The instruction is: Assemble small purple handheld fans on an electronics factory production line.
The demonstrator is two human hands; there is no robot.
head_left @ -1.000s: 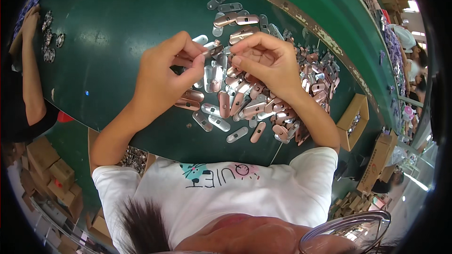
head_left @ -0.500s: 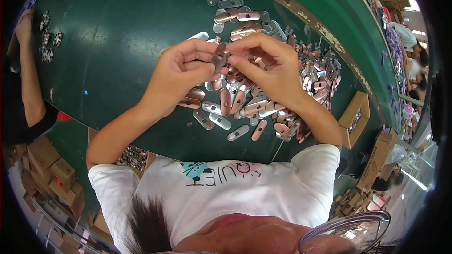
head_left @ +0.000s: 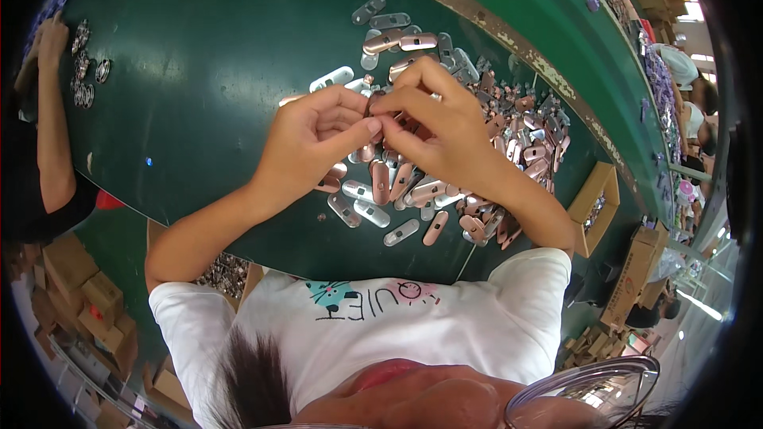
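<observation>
My left hand (head_left: 310, 135) and my right hand (head_left: 445, 123) meet fingertip to fingertip over the green table, left of the pile's middle. Between them is an oval metal plate (head_left: 376, 100), mostly covered by the fingers; only a small dark part shows. The left thumb and fingers pinch it. The right thumb and index finger close at the same spot, and whether they also hold a small part cannot be made out. Around and beneath my hands lie loose oval metal plates (head_left: 381, 182), rose-gold and silver, with small square holes.
Smaller metal parts (head_left: 540, 103) heap up at the pile's right. A cardboard box (head_left: 596, 210) stands beyond my right elbow, and another box of parts (head_left: 226, 274) below the table edge. At far left, a co-worker's arm (head_left: 52, 119) rests near metal rings (head_left: 83, 71).
The oval plate, broadly visible between my hands before, is now turned and largely hidden by fingers. My right hand has shifted slightly left and down, closing against the left fingertips.
</observation>
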